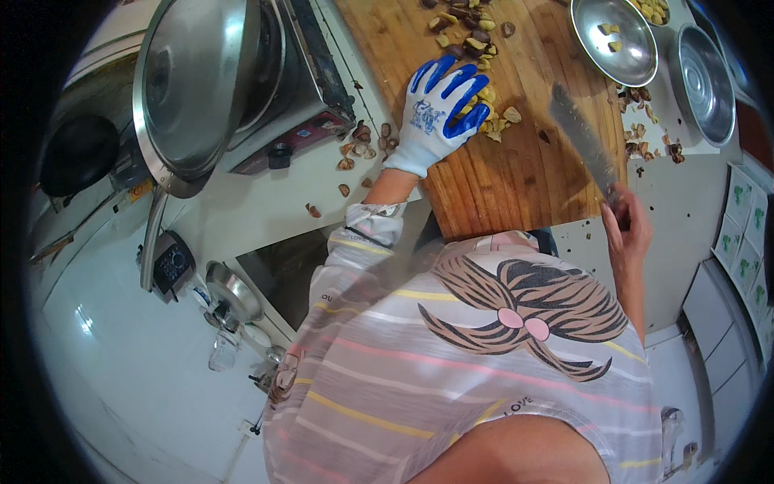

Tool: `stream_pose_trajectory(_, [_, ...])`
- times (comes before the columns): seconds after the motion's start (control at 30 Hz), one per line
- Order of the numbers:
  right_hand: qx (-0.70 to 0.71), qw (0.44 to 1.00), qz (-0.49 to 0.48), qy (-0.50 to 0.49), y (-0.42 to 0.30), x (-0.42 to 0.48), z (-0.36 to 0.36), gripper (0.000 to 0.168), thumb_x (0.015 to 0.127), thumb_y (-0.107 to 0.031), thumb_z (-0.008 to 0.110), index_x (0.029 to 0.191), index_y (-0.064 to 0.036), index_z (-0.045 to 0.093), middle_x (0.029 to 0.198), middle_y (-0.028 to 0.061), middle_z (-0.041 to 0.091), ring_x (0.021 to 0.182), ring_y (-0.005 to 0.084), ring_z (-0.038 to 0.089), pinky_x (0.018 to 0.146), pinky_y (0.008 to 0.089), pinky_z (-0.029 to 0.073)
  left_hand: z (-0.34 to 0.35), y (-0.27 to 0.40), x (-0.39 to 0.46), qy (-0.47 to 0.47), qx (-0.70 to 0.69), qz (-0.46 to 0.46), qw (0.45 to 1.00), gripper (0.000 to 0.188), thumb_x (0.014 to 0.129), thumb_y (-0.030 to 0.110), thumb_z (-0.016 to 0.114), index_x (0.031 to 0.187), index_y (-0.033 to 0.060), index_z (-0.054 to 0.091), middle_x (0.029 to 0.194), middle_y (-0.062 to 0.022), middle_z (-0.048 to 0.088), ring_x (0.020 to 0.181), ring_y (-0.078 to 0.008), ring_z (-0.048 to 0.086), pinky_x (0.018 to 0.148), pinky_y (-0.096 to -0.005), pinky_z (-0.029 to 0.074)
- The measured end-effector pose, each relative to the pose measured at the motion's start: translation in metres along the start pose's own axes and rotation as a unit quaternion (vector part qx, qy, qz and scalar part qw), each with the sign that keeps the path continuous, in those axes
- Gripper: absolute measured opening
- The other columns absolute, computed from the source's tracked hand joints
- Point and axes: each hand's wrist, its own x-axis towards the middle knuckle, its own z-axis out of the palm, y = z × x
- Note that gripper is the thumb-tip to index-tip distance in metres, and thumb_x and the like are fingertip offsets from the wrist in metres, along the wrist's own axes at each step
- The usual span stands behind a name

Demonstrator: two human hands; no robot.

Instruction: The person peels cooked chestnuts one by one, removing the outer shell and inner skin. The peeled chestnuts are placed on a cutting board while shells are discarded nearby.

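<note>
My left hand point(444, 112), in a white knit glove with blue-coated fingertips, lies spread over a heap of yellow chestnut pieces point(496, 121) on a wooden cutting board point(520, 181). Whether its fingers grip any piece is hidden. My right hand point(629, 224) is bare and closed around the handle of a cleaver-like knife point(580, 136), whose wide blade points up and to the left over the board's right part. Beyond the glove, brown-shelled chestnuts point(474, 45), some cut open, lie along the board with more yellow pieces.
A steel bowl point(617, 60) with a few yellow pieces stands at the board's upper right, beside another steel bowl point(704, 91). Shell scraps point(638, 133) lie near them. On the left are a stove point(296, 133) and a lidded steel pan point(187, 91); more shells point(360, 148) lie between stove and board.
</note>
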Motion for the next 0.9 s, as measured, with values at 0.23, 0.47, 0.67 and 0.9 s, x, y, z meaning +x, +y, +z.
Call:
stream_pose_trajectory(0.23, [0.348,0.865,0.355,-0.063,-0.028,-0.039,0.038,0.038,0.101,-0.033,0.05,0.075,-0.005,0.057,0.057,-0.0001,0.049,0.044,0.0081,0.044,0.041,0.0217,0.032,0.014,0.003,0.018,-0.024,-0.008,0.026,0.999,0.041,0.083,0.038,0.066,0.119,0.02,0.063,0.127,-0.0059,0.058,0.121,-0.0337,0.047,0.105,-0.0498,0.032])
stream_pose_trajectory(0.47, [0.385,0.83,0.398,-0.067,-0.026,-0.029,0.046,0.042,0.101,-0.036,0.048,0.073,-0.005,0.054,0.059,0.0018,0.05,0.044,0.0092,0.044,0.041,0.0228,0.033,0.016,0.027,0.033,-0.014,-0.037,-0.004,0.999,0.048,0.077,0.033,0.071,0.121,0.0142,0.062,0.122,-0.0083,0.06,0.119,-0.0367,0.05,0.101,-0.0491,0.036])
stream_pose_trajectory(0.67, [0.419,0.829,0.351,-0.114,-0.028,-0.016,0.064,0.04,0.101,-0.034,0.048,0.074,-0.005,0.054,0.061,0.0009,0.049,0.045,0.0092,0.045,0.042,0.0227,0.035,0.026,0.051,0.038,0.008,-0.036,-0.051,0.998,0.057,0.074,0.037,0.073,0.123,0.0109,0.059,0.122,-0.0101,0.058,0.119,-0.0365,0.048,0.102,-0.0506,0.034])
stream_pose_trajectory(0.9, [0.401,0.846,0.308,-0.169,-0.049,-0.001,0.083,0.038,0.101,-0.032,0.048,0.077,-0.005,0.055,0.06,0.0004,0.049,0.046,0.008,0.046,0.043,0.0224,0.035,0.039,0.076,0.036,0.079,-0.02,-0.145,0.986,0.065,0.074,0.033,0.074,0.131,0.0082,0.052,0.128,-0.0156,0.053,0.12,-0.0373,0.046,0.102,-0.0505,0.033])
